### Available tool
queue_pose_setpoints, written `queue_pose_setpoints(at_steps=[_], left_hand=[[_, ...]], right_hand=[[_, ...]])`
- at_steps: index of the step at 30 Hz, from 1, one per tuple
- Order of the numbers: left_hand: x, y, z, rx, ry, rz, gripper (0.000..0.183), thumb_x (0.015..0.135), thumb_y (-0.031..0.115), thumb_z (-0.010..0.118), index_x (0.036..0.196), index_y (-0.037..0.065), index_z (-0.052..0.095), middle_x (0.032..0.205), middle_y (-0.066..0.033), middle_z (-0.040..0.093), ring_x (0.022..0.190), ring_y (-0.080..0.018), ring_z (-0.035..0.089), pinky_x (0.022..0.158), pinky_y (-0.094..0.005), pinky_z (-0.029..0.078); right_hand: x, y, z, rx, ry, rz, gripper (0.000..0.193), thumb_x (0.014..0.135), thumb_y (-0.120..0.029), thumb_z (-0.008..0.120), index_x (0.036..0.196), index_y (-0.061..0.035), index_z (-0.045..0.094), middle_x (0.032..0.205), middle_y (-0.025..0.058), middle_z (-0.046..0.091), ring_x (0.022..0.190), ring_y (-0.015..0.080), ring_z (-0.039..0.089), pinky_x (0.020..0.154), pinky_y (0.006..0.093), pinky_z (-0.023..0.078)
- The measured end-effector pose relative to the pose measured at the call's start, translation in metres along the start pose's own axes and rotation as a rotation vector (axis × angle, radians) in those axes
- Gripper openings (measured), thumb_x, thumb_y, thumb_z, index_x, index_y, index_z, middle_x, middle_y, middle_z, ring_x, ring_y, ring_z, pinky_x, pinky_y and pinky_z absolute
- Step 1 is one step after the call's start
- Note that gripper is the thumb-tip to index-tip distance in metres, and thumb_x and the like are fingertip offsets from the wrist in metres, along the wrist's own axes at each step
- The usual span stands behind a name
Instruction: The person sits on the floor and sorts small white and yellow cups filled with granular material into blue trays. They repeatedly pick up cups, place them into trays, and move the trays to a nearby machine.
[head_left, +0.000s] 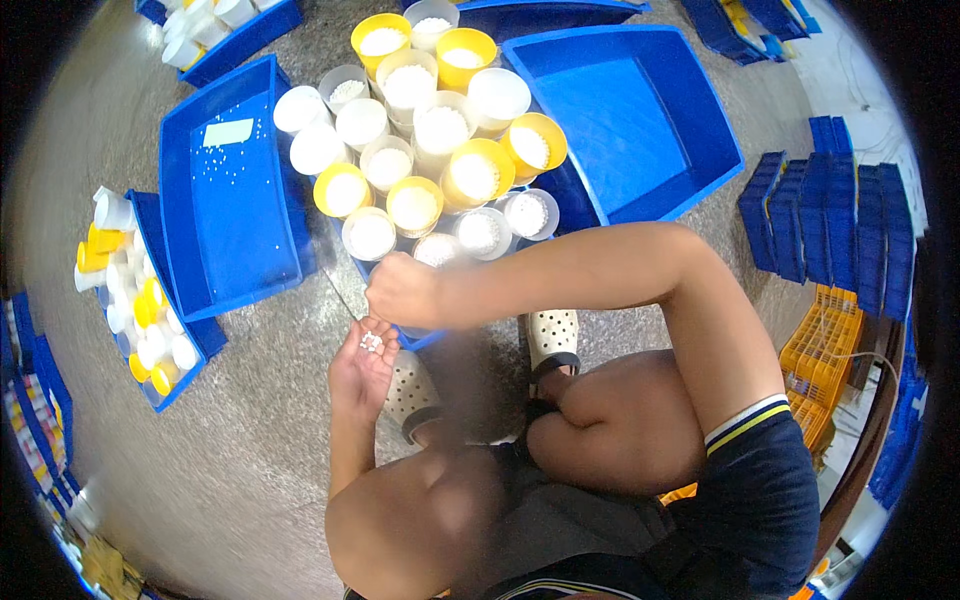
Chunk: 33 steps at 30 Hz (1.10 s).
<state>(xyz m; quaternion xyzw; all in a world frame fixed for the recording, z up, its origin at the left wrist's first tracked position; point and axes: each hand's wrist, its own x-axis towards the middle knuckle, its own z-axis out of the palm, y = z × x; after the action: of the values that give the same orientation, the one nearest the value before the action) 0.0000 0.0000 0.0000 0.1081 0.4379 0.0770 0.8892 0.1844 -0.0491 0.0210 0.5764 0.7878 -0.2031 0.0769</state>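
Note:
My left hand [358,375] is palm up with its fingers curled, and several small white pieces [371,341] lie in it. Just above it, my right hand [402,290] is closed in a fist; the fingertips are turned away and anything in them is hidden. Beyond the right hand, a close group of cups stands upright, some yellow like the yellow cup [345,190], others whitish like the translucent cup [369,235]. Many are filled with similar white pieces. Part of a blue crate [425,336] shows below the nearest cups, close to my right hand.
A blue tray [235,285] at the left has white bits scattered inside and a pale card [228,133]. Another blue tray [600,110] lies right of the cups. A crate of cups [150,320] stands far left. Blue crates [825,220] and an orange crate [825,345] are stacked at right.

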Motion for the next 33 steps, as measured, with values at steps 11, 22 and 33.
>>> queue_pose_setpoints(at_steps=[11, 22, 33], left_hand=[[-0.001, -0.004, -0.004, -0.022, 0.040, -0.002, 0.025, 0.105, 0.022, 0.051, 0.113, -0.001, 0.058, 0.107, -0.0110, 0.067, 0.097, -0.0236, 0.066, 0.091, -0.0350, 0.055], [0.008, 0.025, -0.008, -0.071, -0.175, -0.004, 0.043, 0.108, 0.029, 0.042, 0.135, -0.003, 0.050, 0.132, -0.0141, 0.061, 0.124, -0.0262, 0.057, 0.107, -0.0405, 0.045], [0.051, 0.141, 0.093, 0.758, 0.390, 0.741, 0.057, 0.100, 0.025, 0.060, 0.151, 0.008, 0.039, 0.146, -0.0201, 0.044, 0.134, -0.0387, 0.044, 0.108, -0.0441, 0.043]], right_hand=[[-0.014, -0.001, 0.001, 0.043, 0.316, -0.020, 0.006, 0.067, -0.015, 0.068, 0.061, -0.0133, 0.070, 0.066, 0.0054, 0.069, 0.069, 0.0216, 0.070, 0.055, 0.0362, 0.053], [-0.027, -0.030, -0.025, -0.071, 0.703, -0.189, 0.019, 0.069, -0.019, 0.063, 0.077, -0.0016, 0.066, 0.084, 0.0103, 0.067, 0.082, 0.0237, 0.067, 0.067, 0.0338, 0.054], [-0.105, 0.005, -0.032, 0.103, 0.761, -0.113, 0.016, 0.071, -0.018, 0.064, 0.079, -0.0062, 0.058, 0.079, 0.0054, 0.061, 0.074, 0.0204, 0.066, 0.061, 0.0340, 0.054]])
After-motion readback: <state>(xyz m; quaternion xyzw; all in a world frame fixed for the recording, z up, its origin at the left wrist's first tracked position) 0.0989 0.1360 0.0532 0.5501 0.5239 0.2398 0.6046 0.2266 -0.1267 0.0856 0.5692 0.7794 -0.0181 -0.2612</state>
